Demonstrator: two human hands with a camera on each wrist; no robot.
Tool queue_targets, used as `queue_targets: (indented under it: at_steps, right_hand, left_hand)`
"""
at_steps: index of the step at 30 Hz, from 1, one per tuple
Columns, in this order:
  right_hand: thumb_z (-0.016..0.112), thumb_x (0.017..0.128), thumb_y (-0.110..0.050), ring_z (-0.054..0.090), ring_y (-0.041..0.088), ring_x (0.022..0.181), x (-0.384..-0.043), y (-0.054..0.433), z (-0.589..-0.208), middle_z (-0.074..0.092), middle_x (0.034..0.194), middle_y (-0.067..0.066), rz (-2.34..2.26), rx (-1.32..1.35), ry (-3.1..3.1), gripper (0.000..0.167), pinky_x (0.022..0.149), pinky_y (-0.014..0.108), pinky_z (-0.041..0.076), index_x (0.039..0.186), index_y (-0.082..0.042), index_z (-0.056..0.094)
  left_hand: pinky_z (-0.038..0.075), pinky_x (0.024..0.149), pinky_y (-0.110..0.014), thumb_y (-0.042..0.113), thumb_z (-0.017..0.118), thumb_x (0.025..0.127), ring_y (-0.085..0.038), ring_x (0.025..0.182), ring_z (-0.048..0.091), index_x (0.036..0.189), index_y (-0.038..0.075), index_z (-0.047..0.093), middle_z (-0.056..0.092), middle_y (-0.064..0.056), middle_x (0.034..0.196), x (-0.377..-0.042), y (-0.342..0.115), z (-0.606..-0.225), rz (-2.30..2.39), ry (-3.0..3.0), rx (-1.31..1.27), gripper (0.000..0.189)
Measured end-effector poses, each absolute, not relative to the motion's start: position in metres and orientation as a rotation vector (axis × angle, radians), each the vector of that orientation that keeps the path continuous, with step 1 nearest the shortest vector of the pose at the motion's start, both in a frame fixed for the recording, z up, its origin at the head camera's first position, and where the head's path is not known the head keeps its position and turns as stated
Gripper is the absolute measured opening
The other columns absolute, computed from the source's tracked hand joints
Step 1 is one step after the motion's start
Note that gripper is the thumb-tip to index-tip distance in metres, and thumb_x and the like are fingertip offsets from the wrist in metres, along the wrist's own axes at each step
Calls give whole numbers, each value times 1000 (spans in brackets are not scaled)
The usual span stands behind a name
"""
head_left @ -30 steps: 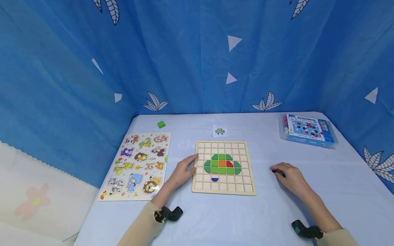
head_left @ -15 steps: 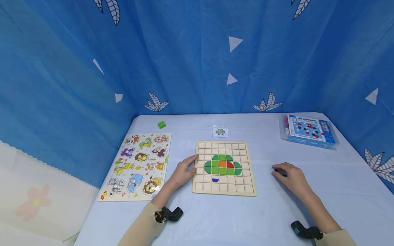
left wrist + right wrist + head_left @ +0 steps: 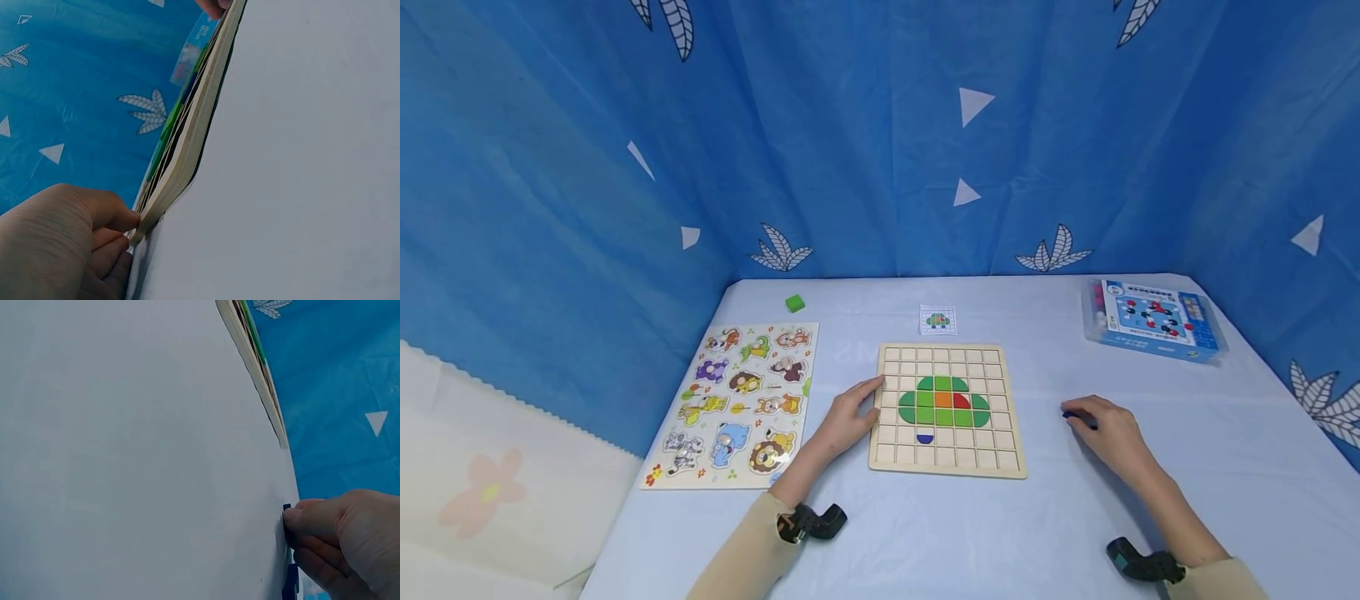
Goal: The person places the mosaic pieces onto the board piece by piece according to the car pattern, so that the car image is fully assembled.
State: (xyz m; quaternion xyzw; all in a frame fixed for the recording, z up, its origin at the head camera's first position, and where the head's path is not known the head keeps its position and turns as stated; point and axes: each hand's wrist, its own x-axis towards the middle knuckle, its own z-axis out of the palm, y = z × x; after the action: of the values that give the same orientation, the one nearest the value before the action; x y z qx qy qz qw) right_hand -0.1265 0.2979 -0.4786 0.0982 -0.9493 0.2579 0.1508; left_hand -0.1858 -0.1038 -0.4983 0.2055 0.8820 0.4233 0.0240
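A square wooden grid board [image 3: 947, 462] lies flat on the table with green, orange and red pieces set in its middle. One blue half-round piece [image 3: 925, 438] sits in a cell below them. My left hand [image 3: 842, 425] rests at the board's left edge, thumb and fingertips touching it; the left wrist view shows the thumb [image 3: 119, 212] against the rim. Right of the board, my right hand [image 3: 1108, 429] pinches a small dark blue piece [image 3: 287, 507] at the tabletop, mostly hidden by the fingers. Another dark blue piece [image 3: 290, 584] shows beside that hand in the right wrist view.
An animal knob puzzle [image 3: 730, 408] lies to the left, with a green square piece [image 3: 795, 303] behind it. Behind the board lies a small pattern card [image 3: 937, 320]. A clear-sided boxed set [image 3: 1153, 321] stands at the back right. Blue curtains [image 3: 880, 150] enclose the table.
My right hand has shifted very slightly and its fingers have moved a little on the dark blue piece. The left hand and the board stay in place.
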Motion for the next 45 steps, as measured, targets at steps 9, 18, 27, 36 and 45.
queue_targets:
  at_steps: [9,18,27,36,45]
  right_hand:
    - [73,74,8,65,31,77,-132,281,-465,68,88,14,811,300,-2699,21,61,44,56,93,1,71]
    - [72,81,-2,65,23,83,-143,208,-428,69,94,5,1062,477,-2698,21,69,42,58,102,-3,72]
    - [74,80,-7,64,7,79,-146,138,-447,68,91,-3,1139,805,-2709,17,70,26,56,97,-8,72]
    - [74,80,-6,61,8,81,-150,123,-468,67,88,-5,996,915,-2739,14,70,23,54,93,-11,73]
    - [73,81,-8,62,14,93,-152,126,-469,68,95,-4,996,922,-2774,17,82,32,54,98,-12,72]
  left_hand:
    - [31,109,-34,2,59,87,-24,131,39,140,4,44,44,-12,142,-186,-105,-499,1308,2724,638,55]
    - [32,109,-36,2,58,87,-25,131,39,140,3,44,44,-13,141,-186,-106,-498,1323,2723,670,55]
    - [31,110,-36,2,58,88,-25,132,38,141,4,43,44,-12,142,-186,-106,-498,1316,2714,655,55]
    - [32,109,-36,3,59,87,-26,130,40,141,4,43,45,-13,141,-187,-105,-498,1292,2737,665,56]
    - [32,109,-35,3,59,87,-26,130,40,140,4,44,45,-13,141,-186,-105,-497,1294,2733,652,56]
